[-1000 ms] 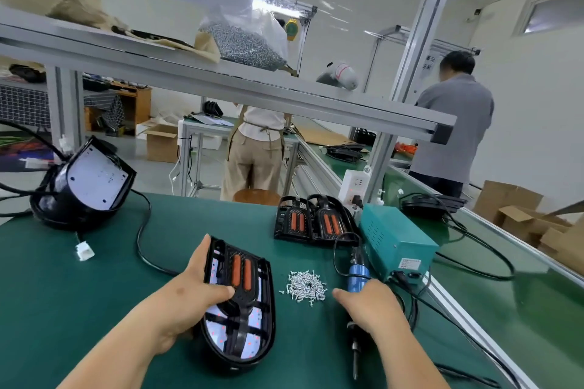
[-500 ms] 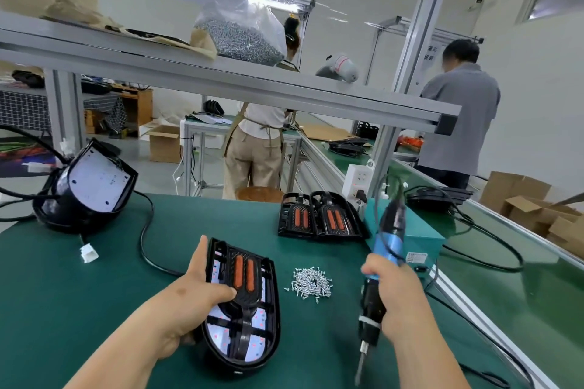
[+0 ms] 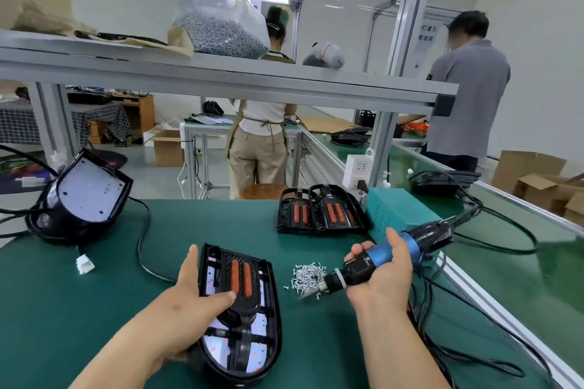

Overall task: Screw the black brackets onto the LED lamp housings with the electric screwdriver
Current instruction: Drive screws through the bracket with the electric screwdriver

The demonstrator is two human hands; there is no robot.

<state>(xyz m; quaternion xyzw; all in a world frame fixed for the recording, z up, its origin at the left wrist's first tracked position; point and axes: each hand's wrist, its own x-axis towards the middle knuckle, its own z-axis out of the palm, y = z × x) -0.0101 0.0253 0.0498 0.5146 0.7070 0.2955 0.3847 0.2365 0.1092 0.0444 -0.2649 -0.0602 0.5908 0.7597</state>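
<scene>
lamp housings: four; near housing (image 3: 272, 325), back pair (image 3: 319, 215), tilted housing (image 3: 90, 191) at left
electric screwdriver (image 3: 388, 257): one
loose screws (image 3: 308, 275): one heap, too many to count
bag of screws (image 3: 221, 31): one
green box (image 3: 398, 208): one
hands: two; left hand (image 3: 189, 303), right hand (image 3: 384, 281)
people behind: two; person in beige trousers (image 3: 257, 148), person in grey shirt (image 3: 467, 98)

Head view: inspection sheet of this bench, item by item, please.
Surface: green bench mat.
Job's things: LED lamp housing with black bracket laid on it; screw pile; two more housings behind.
Clutter: upended lamp, white connector, teal power box.
Hands: left hand holds the housing's left edge, thumb on the bracket; right hand grips the electric screwdriver, bit at the screws.
Cables: black cable across the mat; screwdriver leads at right.
Surroundings: shelf with screw bag; two people, backs turned.
</scene>
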